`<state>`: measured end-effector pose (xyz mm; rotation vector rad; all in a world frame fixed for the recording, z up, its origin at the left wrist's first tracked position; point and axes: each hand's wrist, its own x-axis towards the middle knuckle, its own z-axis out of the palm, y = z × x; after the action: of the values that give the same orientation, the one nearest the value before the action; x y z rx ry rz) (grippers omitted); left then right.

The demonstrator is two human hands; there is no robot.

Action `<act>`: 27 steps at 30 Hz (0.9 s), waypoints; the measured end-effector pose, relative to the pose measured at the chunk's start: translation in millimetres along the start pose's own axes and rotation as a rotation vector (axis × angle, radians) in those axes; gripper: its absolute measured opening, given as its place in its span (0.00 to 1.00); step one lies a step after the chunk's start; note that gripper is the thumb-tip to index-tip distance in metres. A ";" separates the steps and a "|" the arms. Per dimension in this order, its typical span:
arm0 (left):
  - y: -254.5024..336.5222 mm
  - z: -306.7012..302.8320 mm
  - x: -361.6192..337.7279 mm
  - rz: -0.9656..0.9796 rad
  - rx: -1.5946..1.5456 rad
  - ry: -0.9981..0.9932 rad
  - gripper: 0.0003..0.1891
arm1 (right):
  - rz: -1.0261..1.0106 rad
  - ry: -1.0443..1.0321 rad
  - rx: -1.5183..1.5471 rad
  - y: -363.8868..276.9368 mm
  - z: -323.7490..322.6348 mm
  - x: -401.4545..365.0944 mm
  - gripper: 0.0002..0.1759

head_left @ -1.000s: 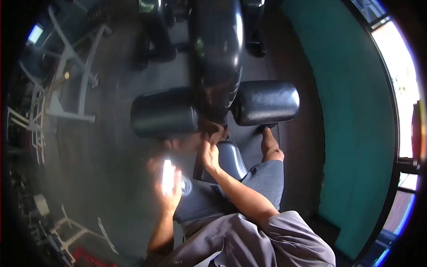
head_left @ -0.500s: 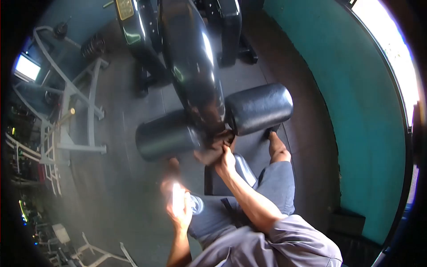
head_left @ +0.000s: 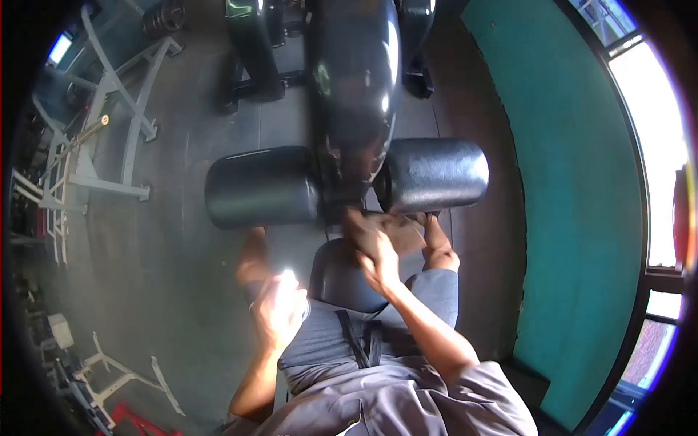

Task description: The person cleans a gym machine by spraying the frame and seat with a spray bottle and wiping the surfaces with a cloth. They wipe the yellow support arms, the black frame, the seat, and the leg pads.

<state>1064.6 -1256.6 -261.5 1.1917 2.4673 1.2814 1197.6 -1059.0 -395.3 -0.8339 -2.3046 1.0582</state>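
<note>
My right hand (head_left: 379,261) is closed on a brownish cloth (head_left: 401,231), blurred by motion, just below the black centre pad of a gym machine (head_left: 354,80). Beside it are two black padded rollers, the left roller (head_left: 262,187) and the right roller (head_left: 438,174). My left hand (head_left: 278,312) is wrapped round a bottle, mostly hidden by the fingers and a bright glare at its top. That hand hovers over my left thigh, apart from the machine. Between my knees sits a black seat pad (head_left: 338,272).
Grey metal rack frames (head_left: 109,182) with weight plates (head_left: 163,18) stand at the left. A teal wall (head_left: 582,218) with bright windows runs along the right. Dark rubber mats (head_left: 196,276) cover the floor. A red frame (head_left: 138,421) shows at bottom left.
My right hand has shifted slightly right, and the cloth now spreads out beneath the right roller. My left hand with the bottle has turned and moved a little left. The camera view has shifted.
</note>
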 end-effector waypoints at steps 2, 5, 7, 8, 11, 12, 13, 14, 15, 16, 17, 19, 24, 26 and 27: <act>3.5 4.7 -3.1 0.005 -0.014 -0.031 0.08 | -0.114 -0.187 -0.146 26.7 56.2 25.7 0.29; 11.0 6.9 1.0 0.081 0.013 -0.025 0.08 | 0.215 -0.709 -0.454 17.2 88.1 69.9 0.35; 8.2 12.1 0.9 0.162 0.097 -0.008 0.09 | 0.366 -0.839 -0.404 15.1 93.8 91.5 0.37; 7.3 13.6 0.7 0.189 0.104 0.004 0.08 | 0.357 -0.850 -0.386 23.0 95.5 90.2 0.40; 18.2 16.9 1.8 0.137 0.038 -0.011 0.06 | 0.341 -0.746 -0.406 27.5 93.6 83.0 0.44; 20.2 17.1 5.4 0.197 0.121 -0.005 0.09 | 0.384 -0.771 -0.390 28.1 95.1 81.4 0.47; 22.9 19.6 7.4 0.198 0.125 -0.016 0.09 | 0.359 -0.729 -0.398 29.0 97.2 79.3 0.46; 24.4 22.2 7.5 0.199 0.130 -0.034 0.09 | 0.340 -0.689 -0.401 31.2 101.1 73.5 0.45; 24.8 24.1 7.4 0.200 0.136 -0.058 0.09 | 0.326 -0.649 -0.400 33.4 106.3 66.4 0.43; 24.9 25.9 7.9 0.216 0.137 -0.078 0.09 | 0.234 -0.469 -0.367 48.5 125.0 50.0 0.38; 25.4 28.6 8.5 0.232 0.136 -0.097 0.09 | 0.220 -0.291 -0.363 19.2 99.2 43.2 0.32; 26.3 34.8 8.7 0.245 0.130 -0.113 0.09 | 0.069 -0.009 -0.285 18.6 92.2 24.4 0.29; 37.0 37.5 15.0 0.302 0.118 -0.116 0.09 | 0.628 0.224 0.598 32.4 26.5 28.4 0.24; 35.6 38.7 13.3 0.284 0.086 -0.118 0.09 | 0.919 0.271 0.825 56.8 -17.4 22.0 0.22; 34.2 41.0 13.2 0.265 0.072 -0.115 0.09 | 0.943 0.288 0.967 57.3 -46.3 15.1 0.23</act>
<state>1093.3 -1209.8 -259.2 1.6078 2.3522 1.1509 1234.8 -995.5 -410.6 -1.4792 -0.8457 1.9859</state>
